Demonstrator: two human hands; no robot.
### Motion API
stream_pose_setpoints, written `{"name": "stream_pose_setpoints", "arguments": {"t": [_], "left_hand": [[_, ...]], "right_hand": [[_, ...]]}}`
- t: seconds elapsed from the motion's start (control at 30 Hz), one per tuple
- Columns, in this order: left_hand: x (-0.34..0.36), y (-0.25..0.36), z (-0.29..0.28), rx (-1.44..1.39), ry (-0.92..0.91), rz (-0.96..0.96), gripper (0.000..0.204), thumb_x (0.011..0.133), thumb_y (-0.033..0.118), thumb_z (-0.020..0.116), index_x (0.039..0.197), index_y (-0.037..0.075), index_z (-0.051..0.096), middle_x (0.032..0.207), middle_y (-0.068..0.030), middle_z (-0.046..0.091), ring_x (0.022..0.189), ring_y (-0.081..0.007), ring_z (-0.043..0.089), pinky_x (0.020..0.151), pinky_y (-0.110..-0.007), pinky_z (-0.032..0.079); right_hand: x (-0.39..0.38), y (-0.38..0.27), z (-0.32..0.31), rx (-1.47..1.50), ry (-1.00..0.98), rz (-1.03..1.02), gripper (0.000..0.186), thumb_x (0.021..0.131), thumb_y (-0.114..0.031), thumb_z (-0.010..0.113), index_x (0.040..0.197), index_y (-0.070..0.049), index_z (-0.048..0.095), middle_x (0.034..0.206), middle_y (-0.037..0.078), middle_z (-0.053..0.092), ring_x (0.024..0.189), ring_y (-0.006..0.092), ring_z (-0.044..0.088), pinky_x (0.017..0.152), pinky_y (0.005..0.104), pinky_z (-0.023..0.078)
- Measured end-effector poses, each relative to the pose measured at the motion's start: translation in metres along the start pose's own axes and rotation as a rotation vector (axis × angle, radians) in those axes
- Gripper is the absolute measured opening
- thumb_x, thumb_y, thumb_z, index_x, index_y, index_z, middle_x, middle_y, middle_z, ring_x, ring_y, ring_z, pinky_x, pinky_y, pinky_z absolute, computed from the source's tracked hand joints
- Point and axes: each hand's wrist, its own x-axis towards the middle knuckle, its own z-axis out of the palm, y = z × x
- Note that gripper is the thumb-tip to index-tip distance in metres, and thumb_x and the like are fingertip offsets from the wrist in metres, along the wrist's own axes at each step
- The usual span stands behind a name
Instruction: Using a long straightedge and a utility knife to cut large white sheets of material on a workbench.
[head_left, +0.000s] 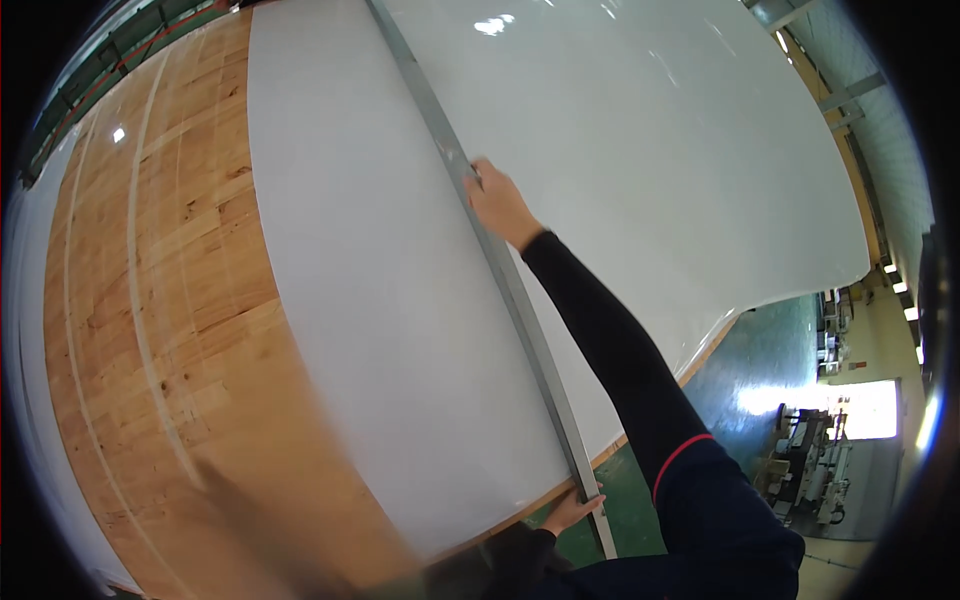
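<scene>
A long grey metal bar (530, 330) lies across a white sheet (350, 260), crossing its near edge. My right hand (500, 205), slightly blurred, is closed on the bar's upper stretch, around a small dark item that I cannot make out. My left hand (570, 512), low in the view, grips the bar's near end where it juts beyond the board's edge. Right of the bar the white surface is glossy and wavy along its outer edge.
A wooden board (170, 250) with pale lines spans the left, partly behind a blurred shadowy area. At right are a green floor (750, 350), machinery (810, 460) and a bright opening (865, 408). Dark railings (110, 60) run along the upper left.
</scene>
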Motion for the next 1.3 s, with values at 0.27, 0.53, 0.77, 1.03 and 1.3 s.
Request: {"name": "stream_pose_setpoints", "arguments": {"t": [0.27,0.53,0.77,1.03,1.3], "left_hand": [[-0.007,0.025,-0.009,0.095,0.032,-0.037,0.046,0.073,0.033,0.057,0.104,0.001,0.044,0.096,-0.0115,0.05,0.094,-0.0175,0.047,0.08,-0.027,0.036],[-0.007,0.019,-0.012,0.086,0.001,-0.034,0.052,0.072,0.036,0.057,0.106,-0.001,0.044,0.099,-0.0124,0.05,0.096,-0.0199,0.047,0.083,-0.028,0.035],[0.004,-0.019,-0.007,0.043,-0.013,-0.016,0.057,0.07,0.042,0.057,0.105,-0.001,0.043,0.101,-0.0133,0.05,0.097,-0.0222,0.046,0.083,-0.029,0.035],[-0.001,0.015,-0.01,0.32,0.032,-0.009,0.068,0.067,0.044,0.058,0.109,-0.006,0.038,0.103,-0.0178,0.048,0.098,-0.0247,0.046,0.083,-0.03,0.035],[-0.004,0.019,-0.006,0.358,0.253,0.053,0.049,0.067,0.039,0.059,0.093,-0.002,0.053,0.09,-0.0143,0.056,0.086,-0.0234,0.054,0.075,-0.031,0.04]], "right_hand": [[0.093,-0.015,0.07,-0.805,-0.121,-0.024,0.048,0.072,-0.004,0.042,0.119,-0.004,0.033,0.067,0.013,0.056,0.062,0.0248,0.056,0.054,0.0318,0.046],[0.104,-0.03,0.103,-1.134,-0.161,0.123,0.061,0.066,-0.007,0.053,0.122,-0.005,0.029,0.064,0.006,0.056,0.061,0.0186,0.057,0.042,0.0284,0.045],[0.1,-0.002,0.096,-1.17,-0.158,-0.019,0.062,0.062,-0.009,0.058,0.119,-0.005,0.034,0.067,0.004,0.058,0.059,0.019,0.058,0.036,0.0282,0.043],[0.099,-0.015,0.077,-1.022,-0.338,0.049,0.024,0.073,-0.011,0.046,0.094,-0.007,0.057,0.076,0.01,0.06,0.071,0.0237,0.059,0.058,0.0308,0.047],[0.034,-0.026,0.051,-0.944,-0.43,0.029,0.018,0.074,-0.011,0.045,0.078,-0.003,0.06,0.08,0.015,0.059,0.075,0.0264,0.058,0.063,0.0327,0.047]]}}
